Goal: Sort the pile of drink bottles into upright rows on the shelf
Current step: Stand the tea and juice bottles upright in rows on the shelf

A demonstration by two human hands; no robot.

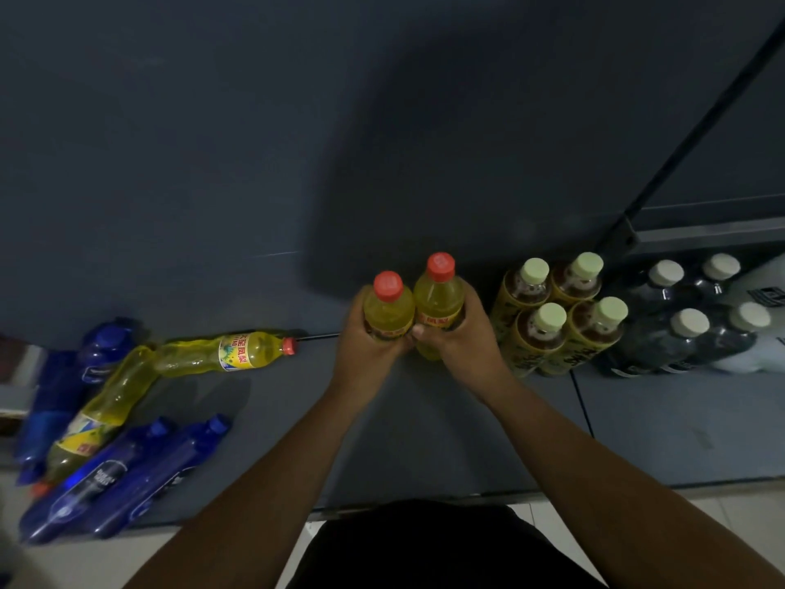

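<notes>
I had one yellow bottle in each hand. My left hand (374, 337) was curled round the left yellow bottle (388, 312) and my right hand (461, 333) round the right yellow bottle (437, 303), thumbs in front and fingers wrapped behind at label height. Both bottles stood upright, red caps up, and touched side to side over the dark shelf (424, 418), near its back wall. My hands hid their bases, so I could not tell whether they were resting on the shelf.

I judged that I held them as a pair to start a row of their own kind. They were just to the left of the tea bottles (560, 316) with pale green caps, which stood upright in a tight block of four. The dark bottles (679, 333) with white caps stood beyond those, on the right. Gripping at the middle, not at the cap, seemed meant to keep each bottle from tipping.

Well apart on my left was the pile, not yet sorted. A lying yellow bottle (229, 352) pointed its cap toward my hands, a second one (106, 410) slanted beside it, and blue bottles (127, 474) lay on their sides around them.
</notes>
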